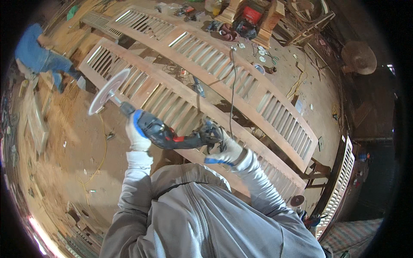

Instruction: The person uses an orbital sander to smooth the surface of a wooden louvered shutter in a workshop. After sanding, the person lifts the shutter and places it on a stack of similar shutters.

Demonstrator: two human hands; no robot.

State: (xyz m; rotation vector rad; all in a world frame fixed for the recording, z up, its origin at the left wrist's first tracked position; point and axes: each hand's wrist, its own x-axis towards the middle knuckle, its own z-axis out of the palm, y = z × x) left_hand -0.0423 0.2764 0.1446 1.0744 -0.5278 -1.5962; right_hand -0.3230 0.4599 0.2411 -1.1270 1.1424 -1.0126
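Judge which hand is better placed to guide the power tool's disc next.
Probably the left hand: it grips the power tool near the front, closer to the disc, while the right hand is at the rear end.

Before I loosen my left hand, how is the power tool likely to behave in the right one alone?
The power tool would probably dip at the disc, which sits far from the right hand. Its hard-looking casing should stay stiff; the thin disc may be fragile.

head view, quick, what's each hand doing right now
Left hand: closed around the tool, near its disc.
Right hand: holding the tool's rear end.
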